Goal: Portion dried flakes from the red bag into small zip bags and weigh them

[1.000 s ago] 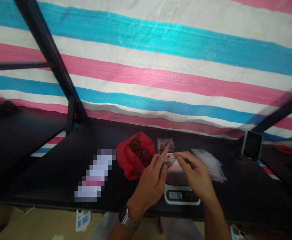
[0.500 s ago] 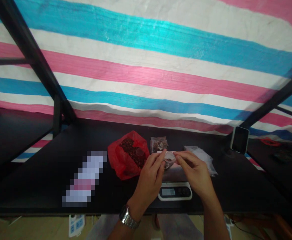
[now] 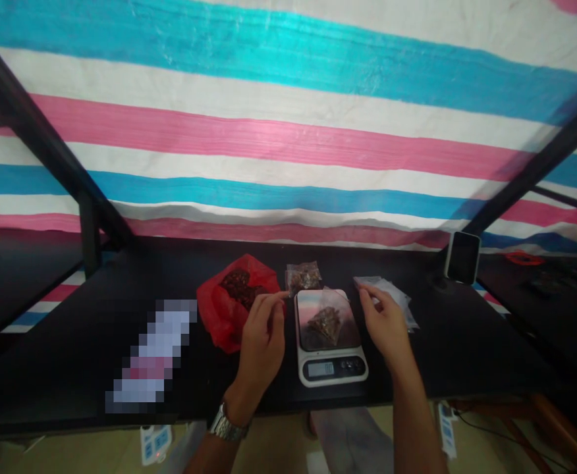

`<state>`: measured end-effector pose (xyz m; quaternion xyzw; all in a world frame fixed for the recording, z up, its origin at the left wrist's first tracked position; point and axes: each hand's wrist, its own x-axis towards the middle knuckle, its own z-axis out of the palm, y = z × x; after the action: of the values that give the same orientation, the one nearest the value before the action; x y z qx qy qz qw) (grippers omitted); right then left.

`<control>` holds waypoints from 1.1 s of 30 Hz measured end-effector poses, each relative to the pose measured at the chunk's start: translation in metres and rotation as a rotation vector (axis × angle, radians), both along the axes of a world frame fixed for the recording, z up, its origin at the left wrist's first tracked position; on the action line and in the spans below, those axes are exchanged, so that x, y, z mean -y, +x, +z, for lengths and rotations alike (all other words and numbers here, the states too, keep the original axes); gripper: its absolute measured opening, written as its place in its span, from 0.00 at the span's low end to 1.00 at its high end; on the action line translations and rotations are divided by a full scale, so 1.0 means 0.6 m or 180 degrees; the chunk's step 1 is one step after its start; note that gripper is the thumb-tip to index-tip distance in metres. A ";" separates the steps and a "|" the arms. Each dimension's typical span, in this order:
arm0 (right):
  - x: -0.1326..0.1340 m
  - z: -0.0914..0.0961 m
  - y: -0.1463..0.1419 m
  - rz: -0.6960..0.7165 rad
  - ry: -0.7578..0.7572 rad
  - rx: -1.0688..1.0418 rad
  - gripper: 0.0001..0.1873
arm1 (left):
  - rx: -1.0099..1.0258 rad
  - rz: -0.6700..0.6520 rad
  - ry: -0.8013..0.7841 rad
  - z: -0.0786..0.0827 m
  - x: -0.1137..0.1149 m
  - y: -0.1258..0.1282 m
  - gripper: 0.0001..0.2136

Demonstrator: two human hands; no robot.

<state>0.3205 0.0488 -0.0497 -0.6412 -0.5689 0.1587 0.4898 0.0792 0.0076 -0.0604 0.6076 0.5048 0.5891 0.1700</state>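
A small clear plastic bag (image 3: 326, 325) with brown dried pieces in its lower part lies on the plate of a white digital kitchen scale (image 3: 334, 371). My left hand (image 3: 263, 339) is just left of the scale, its fingers loosely bent and apart, holding nothing I can see. It covers part of a red plastic bag (image 3: 215, 309) of brown dried pieces (image 3: 236, 287). Right of the scale, my right hand (image 3: 386, 324) has its fingers apart. Its fingertips are over the near-left edge of a stack of flat clear bags (image 3: 398, 297), and it partly hides them.
Behind the scale lies another filled clear bag (image 3: 304, 275). A blurred-out flat sheet (image 3: 153, 355) is on the left of the black table (image 3: 71, 368). A dark-screened device (image 3: 462, 258) stands at the back right. Striped sheeting (image 3: 288, 145) hangs behind, between black posts.
Both hands have let go of the filled clear bag, which now rests on the scale. My left hand has moved left and my right hand is over by the flat bags.
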 end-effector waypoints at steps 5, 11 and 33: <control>0.001 -0.004 0.020 -0.0123 -0.0038 -0.0306 0.24 | -0.0130 0.0019 0.0121 0.004 0.005 -0.005 0.11; 0.000 -0.001 0.016 -0.0090 -0.0181 -0.0387 0.25 | -0.0142 -0.0014 0.0193 0.012 0.009 -0.008 0.10; -0.001 0.021 -0.041 0.1045 -0.0006 -0.0004 0.21 | 0.0008 -0.0284 -0.0087 0.011 0.023 -0.024 0.10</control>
<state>0.2957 0.0494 -0.0369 -0.5400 -0.6656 0.2376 0.4571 0.0649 -0.0064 -0.0541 0.6264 0.4850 0.5748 0.2051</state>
